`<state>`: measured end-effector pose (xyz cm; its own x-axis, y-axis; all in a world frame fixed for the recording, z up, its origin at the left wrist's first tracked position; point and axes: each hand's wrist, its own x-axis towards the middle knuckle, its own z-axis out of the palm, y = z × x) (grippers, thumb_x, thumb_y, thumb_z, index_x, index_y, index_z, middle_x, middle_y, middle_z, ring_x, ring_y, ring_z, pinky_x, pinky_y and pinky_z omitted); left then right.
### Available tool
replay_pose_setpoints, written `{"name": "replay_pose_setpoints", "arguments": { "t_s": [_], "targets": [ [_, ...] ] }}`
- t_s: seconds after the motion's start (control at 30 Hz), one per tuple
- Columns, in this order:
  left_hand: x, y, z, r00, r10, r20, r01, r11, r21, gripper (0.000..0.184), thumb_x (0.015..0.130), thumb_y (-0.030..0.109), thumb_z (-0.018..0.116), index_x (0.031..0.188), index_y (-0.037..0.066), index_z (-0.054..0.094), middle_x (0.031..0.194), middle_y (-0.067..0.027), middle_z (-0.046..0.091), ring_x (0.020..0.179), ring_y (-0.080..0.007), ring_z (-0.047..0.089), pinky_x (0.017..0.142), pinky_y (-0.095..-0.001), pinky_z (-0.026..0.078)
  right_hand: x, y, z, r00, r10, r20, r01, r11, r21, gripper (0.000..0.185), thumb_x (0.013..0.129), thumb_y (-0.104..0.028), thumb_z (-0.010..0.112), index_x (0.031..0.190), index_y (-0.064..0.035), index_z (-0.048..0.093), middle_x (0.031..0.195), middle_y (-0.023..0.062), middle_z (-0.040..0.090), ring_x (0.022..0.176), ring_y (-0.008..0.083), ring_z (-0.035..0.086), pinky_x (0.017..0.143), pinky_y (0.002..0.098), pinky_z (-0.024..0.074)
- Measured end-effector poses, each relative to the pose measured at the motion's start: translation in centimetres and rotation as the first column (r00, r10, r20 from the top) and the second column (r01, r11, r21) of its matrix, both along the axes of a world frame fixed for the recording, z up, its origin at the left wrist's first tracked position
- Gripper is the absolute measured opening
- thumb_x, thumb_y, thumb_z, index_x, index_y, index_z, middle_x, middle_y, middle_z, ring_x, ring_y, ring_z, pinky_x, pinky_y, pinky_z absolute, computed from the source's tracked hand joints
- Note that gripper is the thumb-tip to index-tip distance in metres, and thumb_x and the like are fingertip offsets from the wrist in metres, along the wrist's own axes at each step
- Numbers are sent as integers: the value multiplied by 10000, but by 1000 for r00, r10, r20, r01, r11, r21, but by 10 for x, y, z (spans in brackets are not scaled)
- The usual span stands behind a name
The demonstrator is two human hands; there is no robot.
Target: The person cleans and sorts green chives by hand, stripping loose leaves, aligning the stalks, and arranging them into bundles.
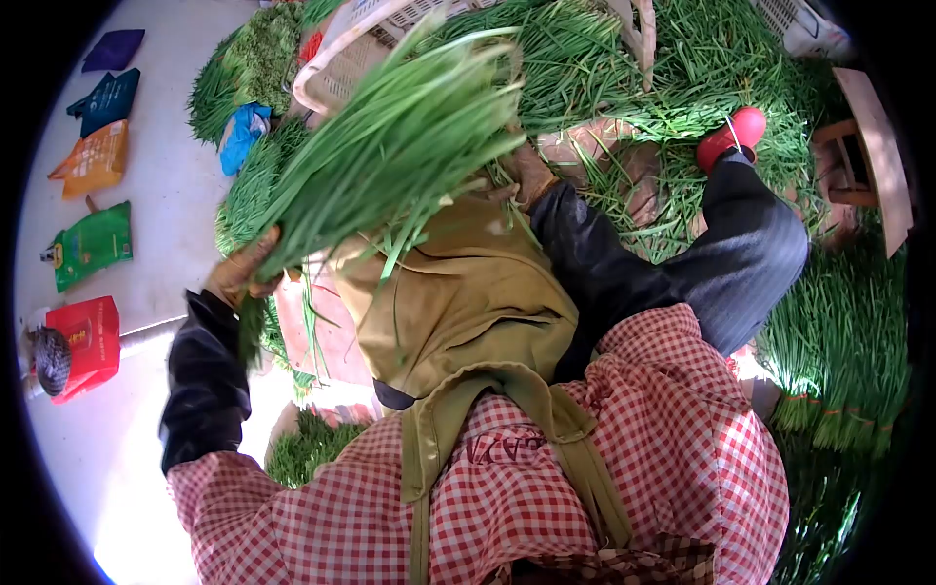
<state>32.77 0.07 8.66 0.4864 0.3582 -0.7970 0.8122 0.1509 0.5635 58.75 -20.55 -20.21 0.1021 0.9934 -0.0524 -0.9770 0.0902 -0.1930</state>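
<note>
A large loose bunch of long green leafy stalks (390,146) is raised over my lap, its upper tips blurred. My left hand (244,268) is closed round the lower left end of the bunch, with some stalks hanging below it. My right hand (531,174) is at the right of the bunch, near the top of the olive apron (458,283). Its fingers are partly hidden behind the stalks, so what it holds cannot be made out. A few loose stalks dangle over the apron.
Heaped green stalks (585,58) lie ahead, near a pale plastic basket (317,78). Tied bundles (843,341) stand at the right below a wooden stool (877,146). A red shoe (731,132) rests among stalks. Coloured bags, including a green one (95,244), line the left.
</note>
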Motion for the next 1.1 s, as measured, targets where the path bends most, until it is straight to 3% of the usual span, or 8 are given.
{"name": "replay_pose_setpoints", "arguments": {
  "t_s": [0.13, 0.2, 0.23, 0.53, 0.7, 0.8, 0.9, 1.1],
  "targets": [
    [-50, -16, -62, 993, 99, -63, -92, 989, 114, 567, 874, 647, 361, 982, 125, 553, 576, -85, 587, 291, -90, 331, 281, -210, 225, 4, -4, 12, 948, -69, 312, 13, 984, 178, 541, 888, -452, 517, 1294, -107, 425, 1053, 63, 547, 698, 137, 501, 391, 164, 307],
    [-60, -28, -94, 984, 174, 33, -177, 973, 148, 583, 876, 647, 350, 993, 112, 551, 542, -72, 564, 287, -110, 358, 273, -220, 231, 5, -15, 36, 975, -23, 219, 119, 893, -435, 360, 908, -210, 530, 1241, -83, 480, 911, 36, 568, 608, 94, 477, 392, 160, 307],
    [-69, -32, -102, 979, 195, 61, -203, 960, 192, 604, 874, 651, 344, 1027, 102, 541, 514, -59, 545, 288, -121, 390, 265, -221, 239, 16, -15, 6, 993, 70, -94, -63, 995, 75, 324, 892, -82, 521, 1213, -44, 502, 781, 17, 560, 500, 49, 422, 382, 168, 307],
    [-98, -27, -148, 953, -39, 300, -151, 799, 582, 584, 942, 511, 371, 1217, 15, 511, 983, -65, 606, 821, -118, 557, 692, -253, 475, 86, -53, -82, 988, -39, 147, 38, 999, 4, 436, 904, -214, 423, 1266, 28, 450, 709, 103, 572, 587, 163, 551, 582, 312, 458],
    [-89, -31, -124, 940, 223, 258, -305, 888, 345, 511, 962, 439, 380, 1232, 24, 506, 1019, -53, 606, 850, -119, 555, 753, -262, 466, 119, -58, -59, -111, 705, 701, 540, 635, -553, 664, 840, -538, 440, 1163, 32, 545, 1116, 236, 592, 1052, 347, 562, 920, 365, 399],
    [-97, -17, -131, 950, 154, 271, -260, 870, 419, 486, 944, 469, 404, 1091, 40, 579, 857, -51, 625, 706, -95, 561, 561, -224, 430, 63, -26, 59, 535, 353, 767, 23, 902, -431, 615, 807, -484, 605, 1239, -54, 527, 1083, 115, 618, 1099, 222, 533, 918, 329, 420],
    [-106, -6, -122, 972, 203, 119, -230, 926, 299, 472, 924, 485, 437, 1027, 53, 598, 779, -63, 633, 604, -118, 579, 441, -221, 409, 10, 13, 71, 608, 432, 666, -365, 897, -248, 519, 823, -343, 642, 1201, -4, 537, 1172, 99, 569, 1045, 193, 551, 898, 305, 433],
    [-164, 30, -151, 981, 188, 49, -179, 972, -152, 466, 902, 493, 469, 1052, 63, 570, 800, -77, 639, 563, -183, 621, 364, -237, 429, 40, 9, 38, 969, 6, 247, 52, 973, -226, 117, 887, -211, 517, 878, -112, 578, 523, -62, 408, 374, 78, 318, 327, 244, 255]
  ]
}}
